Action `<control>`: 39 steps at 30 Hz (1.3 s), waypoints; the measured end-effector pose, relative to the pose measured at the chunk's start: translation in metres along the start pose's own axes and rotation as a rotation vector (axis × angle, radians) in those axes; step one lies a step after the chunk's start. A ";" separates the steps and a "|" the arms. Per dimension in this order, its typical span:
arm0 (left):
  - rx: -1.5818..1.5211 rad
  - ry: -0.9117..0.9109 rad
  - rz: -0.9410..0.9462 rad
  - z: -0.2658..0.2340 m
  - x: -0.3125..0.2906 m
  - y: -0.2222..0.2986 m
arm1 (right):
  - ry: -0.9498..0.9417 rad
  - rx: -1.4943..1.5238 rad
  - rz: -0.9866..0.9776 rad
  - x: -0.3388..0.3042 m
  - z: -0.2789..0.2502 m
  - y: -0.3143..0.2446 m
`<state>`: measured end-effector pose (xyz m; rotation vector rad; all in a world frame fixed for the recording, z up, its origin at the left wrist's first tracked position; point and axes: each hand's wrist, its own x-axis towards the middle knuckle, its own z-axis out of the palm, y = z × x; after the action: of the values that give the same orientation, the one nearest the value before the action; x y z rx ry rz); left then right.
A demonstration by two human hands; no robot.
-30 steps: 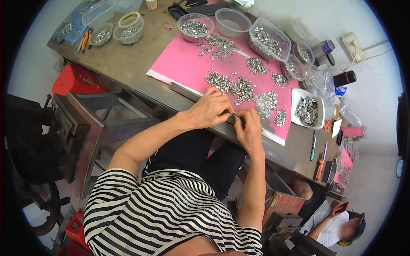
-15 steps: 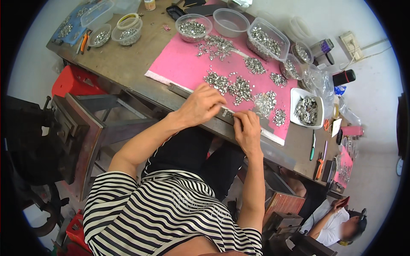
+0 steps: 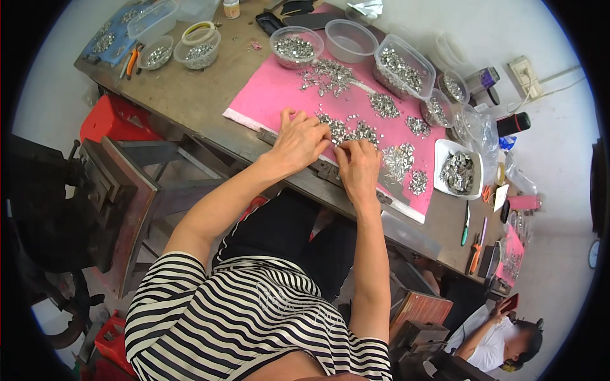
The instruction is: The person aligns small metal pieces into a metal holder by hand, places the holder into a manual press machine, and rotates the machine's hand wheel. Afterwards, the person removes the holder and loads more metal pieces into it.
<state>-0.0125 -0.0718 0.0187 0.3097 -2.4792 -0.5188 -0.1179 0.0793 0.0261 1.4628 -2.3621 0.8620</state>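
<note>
My left hand [image 3: 300, 141] is over the near edge of the pink mat [image 3: 257, 101], its fingers curled and tips pinched beside a pile of small silver metal pieces [image 3: 332, 127]. My right hand [image 3: 359, 166] reaches to the neighbouring pile of silver pieces [image 3: 364, 132], thumb and fingertips drawn together at its near side. Whatever lies between the fingertips of either hand is too small to make out. Just below both hands, a dark metal bar with a small block [image 3: 326, 170] runs along the table's front edge.
Clear tubs of silver pieces [image 3: 296, 49] line the mat's far side, with a white dish [image 3: 459, 166] at right. Orange-handled pliers [image 3: 475, 254] and a green-handled tool [image 3: 466, 223] lie on the table [image 3: 190, 89]. A person [image 3: 495, 336] sits at lower right.
Both hands have moved from the metal bar at the table edge, forward to the piles on the mat. The whole view has shifted slightly.
</note>
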 end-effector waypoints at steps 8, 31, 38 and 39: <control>-0.054 -0.118 -0.056 -0.010 0.000 -0.007 | 0.008 -0.078 0.020 0.001 0.009 0.002; -0.037 -0.026 -0.047 0.007 0.002 -0.001 | 0.031 0.082 -0.014 -0.057 -0.043 0.007; -0.003 -0.053 0.009 0.001 -0.001 -0.008 | 0.027 0.010 -0.124 -0.057 -0.046 0.005; -0.010 -0.059 0.005 0.001 -0.002 -0.009 | 0.026 -0.002 -0.142 -0.056 -0.047 0.005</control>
<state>-0.0110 -0.0794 0.0131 0.2876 -2.5328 -0.5457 -0.1012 0.1497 0.0351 1.5862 -2.2089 0.8375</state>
